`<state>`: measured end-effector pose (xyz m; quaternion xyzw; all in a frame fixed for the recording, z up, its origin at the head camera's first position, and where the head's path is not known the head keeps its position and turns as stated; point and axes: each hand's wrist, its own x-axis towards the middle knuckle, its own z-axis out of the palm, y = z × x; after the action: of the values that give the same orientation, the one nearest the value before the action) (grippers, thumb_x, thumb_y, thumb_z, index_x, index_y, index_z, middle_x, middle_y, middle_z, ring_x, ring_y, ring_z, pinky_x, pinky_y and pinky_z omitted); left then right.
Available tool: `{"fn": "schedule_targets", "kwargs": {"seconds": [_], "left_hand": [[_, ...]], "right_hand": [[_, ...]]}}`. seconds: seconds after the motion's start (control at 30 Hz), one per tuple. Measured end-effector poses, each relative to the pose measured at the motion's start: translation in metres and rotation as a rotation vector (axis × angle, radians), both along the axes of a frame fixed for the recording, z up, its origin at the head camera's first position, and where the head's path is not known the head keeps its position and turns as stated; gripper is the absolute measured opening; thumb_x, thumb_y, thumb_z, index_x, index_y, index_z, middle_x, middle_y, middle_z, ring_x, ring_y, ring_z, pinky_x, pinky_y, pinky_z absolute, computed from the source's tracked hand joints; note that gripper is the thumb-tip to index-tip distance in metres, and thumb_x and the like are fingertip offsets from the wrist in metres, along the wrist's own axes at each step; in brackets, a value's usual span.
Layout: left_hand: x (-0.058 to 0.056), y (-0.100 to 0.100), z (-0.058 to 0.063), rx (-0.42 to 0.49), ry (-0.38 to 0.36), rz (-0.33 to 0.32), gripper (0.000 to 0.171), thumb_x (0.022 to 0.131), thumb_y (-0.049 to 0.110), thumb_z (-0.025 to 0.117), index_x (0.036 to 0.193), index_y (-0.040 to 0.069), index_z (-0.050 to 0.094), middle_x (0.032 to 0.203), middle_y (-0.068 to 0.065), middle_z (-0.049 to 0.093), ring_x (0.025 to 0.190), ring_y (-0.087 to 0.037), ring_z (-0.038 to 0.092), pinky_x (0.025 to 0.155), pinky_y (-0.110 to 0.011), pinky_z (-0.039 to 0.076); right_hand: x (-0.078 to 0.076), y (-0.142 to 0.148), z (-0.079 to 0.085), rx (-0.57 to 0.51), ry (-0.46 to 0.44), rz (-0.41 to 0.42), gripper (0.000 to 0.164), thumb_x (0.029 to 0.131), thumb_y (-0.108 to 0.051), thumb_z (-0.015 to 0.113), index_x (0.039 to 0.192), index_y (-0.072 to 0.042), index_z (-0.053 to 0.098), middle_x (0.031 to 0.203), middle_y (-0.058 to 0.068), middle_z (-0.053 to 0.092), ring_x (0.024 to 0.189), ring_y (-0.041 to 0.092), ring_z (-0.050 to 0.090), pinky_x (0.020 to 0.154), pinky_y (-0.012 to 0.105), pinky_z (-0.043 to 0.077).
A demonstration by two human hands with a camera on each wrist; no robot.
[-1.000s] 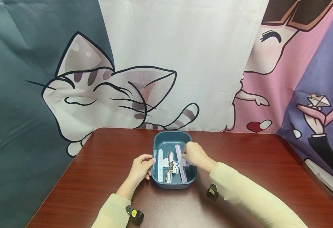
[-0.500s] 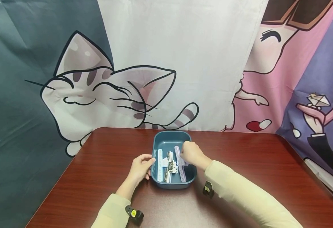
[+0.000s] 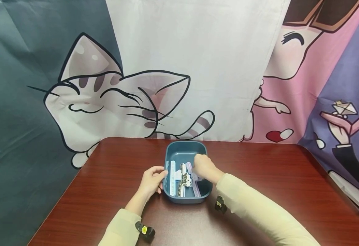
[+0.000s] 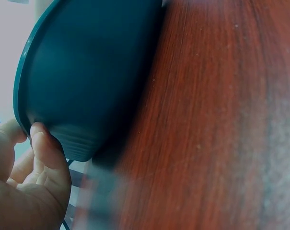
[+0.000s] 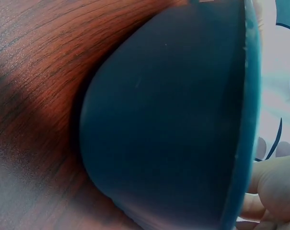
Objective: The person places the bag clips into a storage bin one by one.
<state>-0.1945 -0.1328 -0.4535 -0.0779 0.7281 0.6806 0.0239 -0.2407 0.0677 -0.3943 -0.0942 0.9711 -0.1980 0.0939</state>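
A blue plastic bin [image 3: 187, 201] stands on the table with several long page clips lying in it. My left hand [image 3: 150, 181] pinches the bin's left rim between thumb and fingers, as the left wrist view also shows. Inside the bin, my right hand [image 3: 205, 167] grips a lavender clip [image 3: 196, 189] by its handle side, and the fingertips are hidden in the head view. A pale blue clip [image 3: 172, 179] lies along the left wall. Between these two is a black-and-white clip [image 3: 182, 186] with a piano-key pattern and a cartoon figure.
The reddish-brown wooden table [image 3: 112, 184] surrounds the bin. Behind it hangs a cloth [image 3: 228, 68] printed with a cartoon cat and figures, close to the table's far edge. The bin's walls rise around the clips.
My right hand has shifted left inside the bin, bringing the lavender clip closer to the black-and-white one. My left hand stays on the rim and the bin keeps its place.
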Motion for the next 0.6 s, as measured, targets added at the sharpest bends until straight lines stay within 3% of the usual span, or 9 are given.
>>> {"fn": "schedule_targets", "kwargs": {"seconds": [0.1, 0.27, 0.6], "left_hand": [[0.0003, -0.0001, 0.0006, -0.018, -0.001, 0.002, 0.030, 0.086, 0.010, 0.065, 0.113, -0.003, 0.059, 0.054, 0.000, 0.052, 0.039, -0.009, 0.044, 0.033, -0.021, 0.039], [0.0002, -0.0005, 0.0004, -0.019, -0.001, -0.001, 0.031, 0.086, 0.010, 0.065, 0.113, -0.003, 0.059, 0.054, -0.001, 0.052, 0.039, -0.009, 0.044, 0.033, -0.021, 0.039], [-0.0009, -0.0003, -0.0001, -0.031, 0.010, -0.011, 0.033, 0.086, 0.011, 0.065, 0.114, -0.005, 0.058, 0.056, -0.004, 0.053, 0.038, -0.009, 0.045, 0.033, -0.020, 0.039]], "right_hand": [[0.0007, -0.0014, 0.0008, 0.013, -0.011, -0.011, 0.005, 0.083, -0.001, 0.061, 0.079, 0.002, 0.061, 0.058, 0.007, 0.055, 0.041, 0.013, 0.056, 0.036, 0.020, 0.044], [0.0020, -0.0042, 0.0015, 0.042, -0.023, -0.009, 0.011, 0.084, -0.001, 0.061, 0.093, 0.006, 0.061, 0.065, 0.010, 0.058, 0.043, 0.014, 0.058, 0.037, 0.022, 0.047], [0.0051, -0.0045, 0.0016, 0.092, -0.010, 0.020, 0.013, 0.086, 0.000, 0.058, 0.098, 0.004, 0.062, 0.071, 0.010, 0.059, 0.052, 0.015, 0.058, 0.040, 0.023, 0.047]]}}
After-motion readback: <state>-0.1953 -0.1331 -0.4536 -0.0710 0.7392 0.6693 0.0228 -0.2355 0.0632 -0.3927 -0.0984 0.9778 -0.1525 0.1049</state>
